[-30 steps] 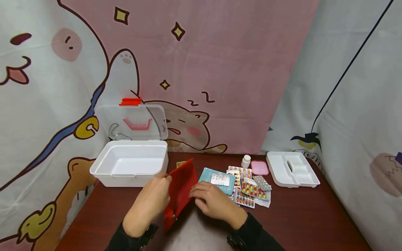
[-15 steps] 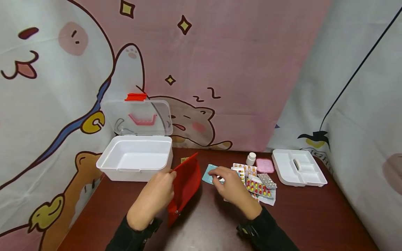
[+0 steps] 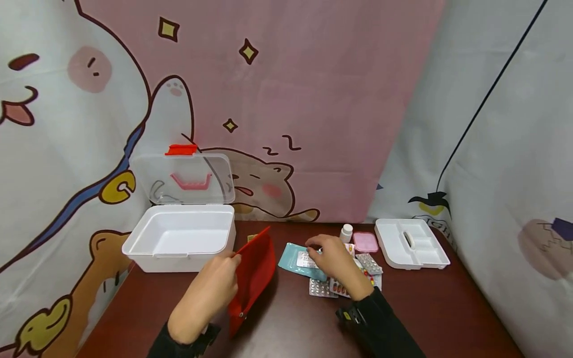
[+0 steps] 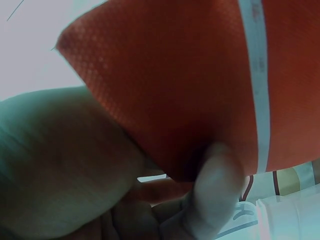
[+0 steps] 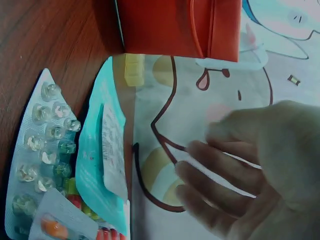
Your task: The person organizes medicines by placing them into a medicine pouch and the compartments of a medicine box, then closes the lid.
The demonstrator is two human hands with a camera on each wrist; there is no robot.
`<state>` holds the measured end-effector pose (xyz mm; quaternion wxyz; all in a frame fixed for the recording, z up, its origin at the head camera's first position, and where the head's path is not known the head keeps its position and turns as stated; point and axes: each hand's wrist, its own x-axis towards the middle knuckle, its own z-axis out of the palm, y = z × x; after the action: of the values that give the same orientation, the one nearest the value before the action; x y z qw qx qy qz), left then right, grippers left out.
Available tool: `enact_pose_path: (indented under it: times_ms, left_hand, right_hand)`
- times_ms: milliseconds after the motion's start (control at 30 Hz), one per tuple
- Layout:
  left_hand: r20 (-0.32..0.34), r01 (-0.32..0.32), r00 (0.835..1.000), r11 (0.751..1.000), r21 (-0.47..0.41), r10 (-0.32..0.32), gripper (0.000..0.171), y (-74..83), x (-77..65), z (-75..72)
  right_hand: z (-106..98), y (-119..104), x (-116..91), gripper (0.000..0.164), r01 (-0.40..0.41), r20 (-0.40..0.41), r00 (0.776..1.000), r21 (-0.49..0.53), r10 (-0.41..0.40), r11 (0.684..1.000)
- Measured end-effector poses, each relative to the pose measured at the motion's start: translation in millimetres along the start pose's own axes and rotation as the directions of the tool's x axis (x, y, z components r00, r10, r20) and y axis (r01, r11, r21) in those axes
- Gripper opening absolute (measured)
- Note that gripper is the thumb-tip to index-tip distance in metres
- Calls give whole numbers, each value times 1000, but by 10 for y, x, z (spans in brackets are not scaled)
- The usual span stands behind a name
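Observation:
My left hand grips a red zip pouch by its edge and holds it upright over the table. In the left wrist view the thumb presses on the pouch, which has a pale stripe. My right hand hovers above a group of medicine packs, its fingers loosely bent with nothing between them, as the right wrist view shows. Under and beside it lie a teal sachet with a white label, a silver blister pack and several other blister packs, partly hidden by the hand.
A white box with its clear lid raised stands at the back left. A white bottle, a pink case and a white divided tray are at the back right. Behind the pouch sits a small yellow thing.
My right hand has moved from beside the red pouch rightward to above the medicine packs. The left hand keeps its grip on the pouch. The head view has shifted slightly.

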<state>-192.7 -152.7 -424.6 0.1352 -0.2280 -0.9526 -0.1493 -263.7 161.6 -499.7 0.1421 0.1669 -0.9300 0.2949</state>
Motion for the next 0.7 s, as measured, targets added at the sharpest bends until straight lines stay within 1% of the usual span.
enact_pose_path:
  times_ms: [67,100,200,267,400,467,600,700]
  left_hand:
    - [-4,-6,1000,1000,-3,6,22,-9,-5,1]
    - [-2,-8,1000,1000,-7,8,22,-12,-9,-2]
    - [13,6,1000,1000,-14,-6,23,-21,-26,-15]
    - [24,22,999,1000,-20,-21,23,-23,-41,-16]
    - [36,31,999,999,-28,-30,23,-26,-59,-20]
    - [40,30,999,999,-28,-29,23,-27,-58,-18]
    - [46,35,998,999,-32,-33,24,-29,-45,-15]
    - [44,32,999,999,-39,-30,25,-25,-31,-19]
  right_hand:
    - [49,25,17,16,8,60,998,-11,-7,1000]
    - [77,37,19,18,6,78,997,-19,-5,1000]
    - [161,59,6,24,7,116,993,-47,-2,999]
    - [210,73,-21,27,27,140,990,-68,-17,997]
    - [273,90,-68,29,86,173,982,-92,-70,992]
    - [288,102,-82,30,100,183,980,-101,-81,990]
    - [299,138,-81,31,98,193,979,-135,-71,986]
    - [284,162,-65,30,91,182,982,-170,-59,981]
